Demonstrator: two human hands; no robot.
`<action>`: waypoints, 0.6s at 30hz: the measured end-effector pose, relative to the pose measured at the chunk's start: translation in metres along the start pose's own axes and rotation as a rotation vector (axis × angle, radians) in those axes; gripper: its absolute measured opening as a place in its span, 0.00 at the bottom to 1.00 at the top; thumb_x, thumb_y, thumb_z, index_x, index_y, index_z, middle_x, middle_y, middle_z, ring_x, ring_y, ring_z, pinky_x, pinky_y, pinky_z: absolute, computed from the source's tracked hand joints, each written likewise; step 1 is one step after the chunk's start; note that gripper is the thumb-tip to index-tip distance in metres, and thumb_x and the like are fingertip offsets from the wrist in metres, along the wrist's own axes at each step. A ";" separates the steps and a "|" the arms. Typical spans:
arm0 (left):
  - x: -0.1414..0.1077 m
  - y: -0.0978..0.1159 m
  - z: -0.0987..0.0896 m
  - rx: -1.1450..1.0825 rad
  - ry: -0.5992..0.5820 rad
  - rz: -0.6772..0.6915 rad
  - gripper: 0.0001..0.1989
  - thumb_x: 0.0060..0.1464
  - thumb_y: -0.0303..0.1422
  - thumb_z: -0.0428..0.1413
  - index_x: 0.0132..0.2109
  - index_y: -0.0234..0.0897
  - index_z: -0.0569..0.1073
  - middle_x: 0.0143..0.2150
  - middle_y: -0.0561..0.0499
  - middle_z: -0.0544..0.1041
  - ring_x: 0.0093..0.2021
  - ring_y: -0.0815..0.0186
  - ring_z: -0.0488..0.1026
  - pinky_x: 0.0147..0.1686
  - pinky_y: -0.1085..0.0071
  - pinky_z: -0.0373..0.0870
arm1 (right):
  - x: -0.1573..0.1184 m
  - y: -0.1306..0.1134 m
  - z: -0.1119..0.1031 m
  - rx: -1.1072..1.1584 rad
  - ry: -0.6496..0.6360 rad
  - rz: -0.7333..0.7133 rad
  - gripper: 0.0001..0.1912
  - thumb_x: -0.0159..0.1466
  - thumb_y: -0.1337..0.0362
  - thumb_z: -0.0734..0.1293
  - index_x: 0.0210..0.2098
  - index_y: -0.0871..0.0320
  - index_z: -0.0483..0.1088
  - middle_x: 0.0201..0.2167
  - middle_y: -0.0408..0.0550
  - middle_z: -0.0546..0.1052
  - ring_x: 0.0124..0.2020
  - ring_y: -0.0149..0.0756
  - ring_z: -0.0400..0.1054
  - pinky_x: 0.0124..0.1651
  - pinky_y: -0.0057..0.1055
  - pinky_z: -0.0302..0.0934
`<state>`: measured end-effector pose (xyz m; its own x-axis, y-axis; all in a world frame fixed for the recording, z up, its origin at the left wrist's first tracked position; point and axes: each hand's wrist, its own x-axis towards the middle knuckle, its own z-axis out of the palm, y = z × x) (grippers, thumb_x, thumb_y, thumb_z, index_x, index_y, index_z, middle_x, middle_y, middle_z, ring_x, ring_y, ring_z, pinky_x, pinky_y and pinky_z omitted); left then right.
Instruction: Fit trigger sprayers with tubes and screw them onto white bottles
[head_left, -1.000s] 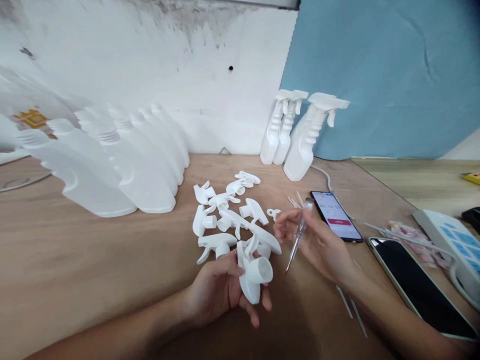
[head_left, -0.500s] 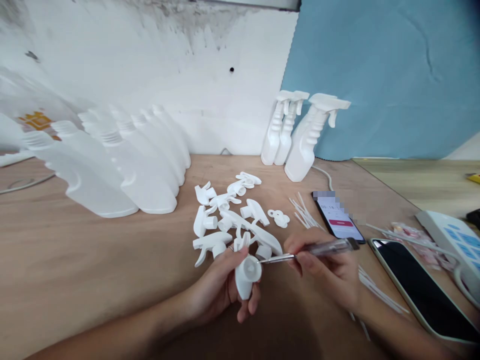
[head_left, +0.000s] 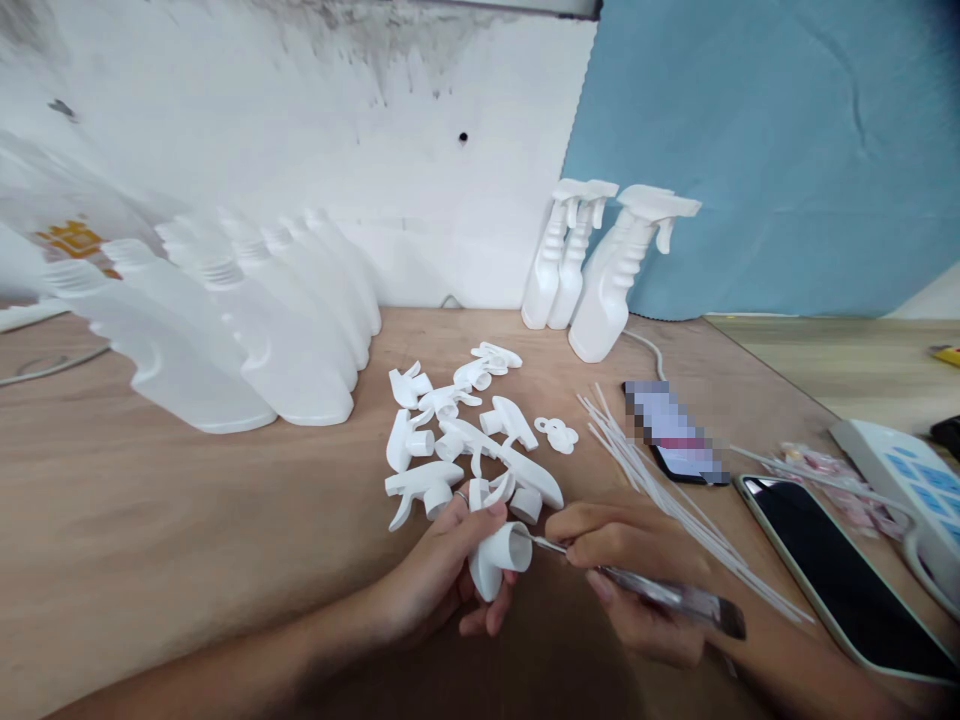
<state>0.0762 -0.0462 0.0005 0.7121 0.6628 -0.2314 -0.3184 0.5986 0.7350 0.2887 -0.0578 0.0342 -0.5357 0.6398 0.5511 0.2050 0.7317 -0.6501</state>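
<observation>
My left hand (head_left: 450,570) is closed around a white trigger spray head (head_left: 489,555), its round collar opening turned to the right. A slim screwdriver (head_left: 660,590) with a clear, dark-ended handle is gripped in my right hand (head_left: 637,570). The metal tip reaches into the collar's mouth; what it touches inside is hidden. Just beyond my hands lies a pile of loose white spray heads (head_left: 427,490). Several thin white washers (head_left: 557,435) rest to the right of the pile.
Uncapped white bottles (head_left: 300,370) stand at the left. Spray bottles with heads (head_left: 600,310) stand by the wall. Thin white tubes (head_left: 660,500), a lit phone (head_left: 690,462), a dark phone (head_left: 840,590) and a white power strip (head_left: 900,470) lie at the right.
The spray head has turned so its collar faces right instead of toward me. My right hand has lowered, tilting the screwdriver handle downward, and its tip has moved into the collar's mouth.
</observation>
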 end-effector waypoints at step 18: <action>-0.005 0.006 -0.009 -0.026 -0.013 -0.227 0.21 0.58 0.47 0.48 0.28 0.34 0.66 0.15 0.56 0.62 0.09 0.78 0.50 0.10 0.77 0.37 | 0.007 0.011 0.018 1.038 0.194 0.399 0.07 0.66 0.62 0.66 0.37 0.57 0.74 0.35 0.52 0.81 0.26 0.43 0.77 0.27 0.38 0.68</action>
<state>0.0653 -0.0414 0.0007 0.7752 0.5044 -0.3804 -0.1653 0.7430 0.6485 0.2721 -0.0497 0.0220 -0.4296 0.8757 0.2202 -0.4955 -0.0248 -0.8683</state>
